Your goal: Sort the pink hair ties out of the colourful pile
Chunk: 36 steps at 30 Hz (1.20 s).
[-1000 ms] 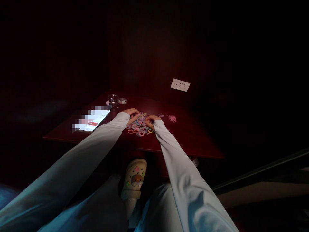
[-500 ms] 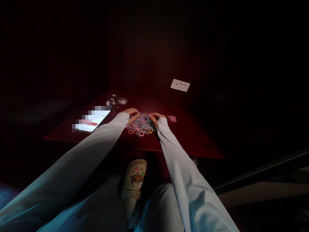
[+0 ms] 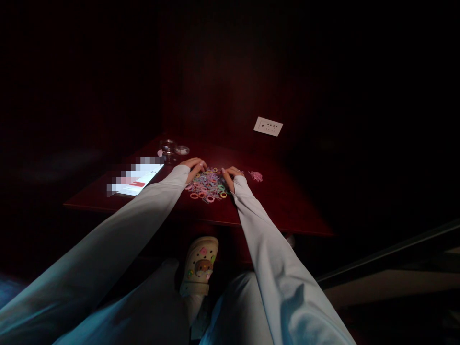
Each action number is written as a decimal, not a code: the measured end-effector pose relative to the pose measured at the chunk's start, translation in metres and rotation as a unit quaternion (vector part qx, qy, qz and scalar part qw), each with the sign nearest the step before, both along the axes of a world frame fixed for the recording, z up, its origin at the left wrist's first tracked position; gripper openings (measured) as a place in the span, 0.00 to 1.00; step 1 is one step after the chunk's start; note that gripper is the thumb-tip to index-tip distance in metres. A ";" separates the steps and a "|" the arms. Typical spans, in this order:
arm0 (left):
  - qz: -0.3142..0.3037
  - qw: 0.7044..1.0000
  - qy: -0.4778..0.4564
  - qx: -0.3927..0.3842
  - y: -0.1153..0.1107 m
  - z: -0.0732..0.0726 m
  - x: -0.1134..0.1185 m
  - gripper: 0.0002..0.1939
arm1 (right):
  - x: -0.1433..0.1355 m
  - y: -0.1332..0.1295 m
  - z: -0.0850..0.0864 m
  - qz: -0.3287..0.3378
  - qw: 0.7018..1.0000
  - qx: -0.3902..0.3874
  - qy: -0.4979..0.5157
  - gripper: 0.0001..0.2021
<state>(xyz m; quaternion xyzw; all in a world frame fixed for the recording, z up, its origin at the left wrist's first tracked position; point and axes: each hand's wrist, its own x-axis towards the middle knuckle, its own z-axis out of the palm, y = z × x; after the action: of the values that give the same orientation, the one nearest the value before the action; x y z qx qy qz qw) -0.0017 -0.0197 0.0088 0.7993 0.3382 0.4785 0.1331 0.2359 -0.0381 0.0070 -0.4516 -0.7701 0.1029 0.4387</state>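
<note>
A loose heap of small pastel hair ties [image 3: 210, 184] lies on a dark red table, in pink, purple, green, yellow and orange. At its back left edge is my left hand [image 3: 194, 166], fingers bent and the thumb close to the fingertips. Across from it, my right hand [image 3: 232, 175] rests at the heap's right edge, with thumb and curled fingers close together. Whatever lies between the fingertips of either hand is too small to make out. Just beyond my right hand sits a separate little bunch of pink hair ties [image 3: 256, 176].
To the left lies a lit phone [image 3: 138, 179], partly blurred out. Behind it stand a clear jar [image 3: 168, 149] and a round clear lid [image 3: 182, 150]. The table [image 3: 276, 206] ends just in front of my knees. A wall socket [image 3: 268, 126] is behind.
My left hand has drawn back slightly to the left, and its fingers have bent more. My right hand has turned a little, with its thumb now raised. The heap looks nearly the same.
</note>
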 end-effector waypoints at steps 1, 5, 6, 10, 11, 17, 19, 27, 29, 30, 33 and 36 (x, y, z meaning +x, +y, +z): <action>0.000 1.000 -0.022 -0.009 0.000 0.000 0.000 0.23 | 0.000 -0.002 0.001 0.005 1.000 0.003 -0.008 0.22; 0.016 0.999 -0.032 -0.015 0.000 -0.001 -0.004 0.25 | -0.001 -0.008 0.003 0.001 0.998 0.021 -0.059 0.17; 0.020 1.000 -0.020 -0.007 0.000 0.000 -0.004 0.25 | -0.003 -0.009 0.003 0.003 0.997 0.027 -0.075 0.16; 0.038 0.998 0.035 0.027 -0.005 0.005 -0.007 0.23 | -0.008 -0.018 0.006 0.062 0.987 0.030 -0.143 0.24; 0.046 0.997 0.048 0.037 -0.007 0.007 -0.008 0.22 | -0.009 -0.020 0.007 0.080 0.984 0.022 -0.157 0.26; 0.069 0.989 0.108 0.076 -0.016 0.014 -0.011 0.20 | -0.010 -0.021 0.007 0.110 0.977 -0.034 -0.178 0.25; 0.067 0.988 0.117 0.075 -0.018 0.014 -0.011 0.20 | -0.009 -0.019 0.004 0.108 0.981 -0.034 -0.160 0.21; 0.071 0.989 0.106 0.078 -0.019 0.014 -0.011 0.21 | -0.008 -0.023 0.009 0.074 0.987 -0.003 -0.143 0.10; 0.081 0.989 0.094 0.084 -0.019 0.015 -0.012 0.22 | -0.010 -0.027 0.014 0.053 0.987 0.011 -0.150 0.10; 0.086 0.988 0.087 0.089 -0.020 0.015 -0.013 0.22 | -0.012 -0.030 0.016 0.043 0.987 0.018 -0.156 0.10; 0.101 0.987 0.069 0.107 -0.020 0.015 -0.014 0.22 | -0.022 -0.035 0.020 0.040 0.984 0.029 -0.174 0.11; 0.121 0.983 0.056 0.125 -0.019 0.013 -0.013 0.23 | -0.037 -0.037 0.019 0.072 0.976 0.031 -0.203 0.15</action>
<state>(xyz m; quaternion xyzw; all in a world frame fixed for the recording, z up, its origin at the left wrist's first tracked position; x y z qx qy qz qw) -0.0152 -0.0385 0.0218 0.7887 0.3768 0.4836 -0.0459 0.1993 -0.0751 0.0257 -0.3928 -0.8763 0.0164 0.2785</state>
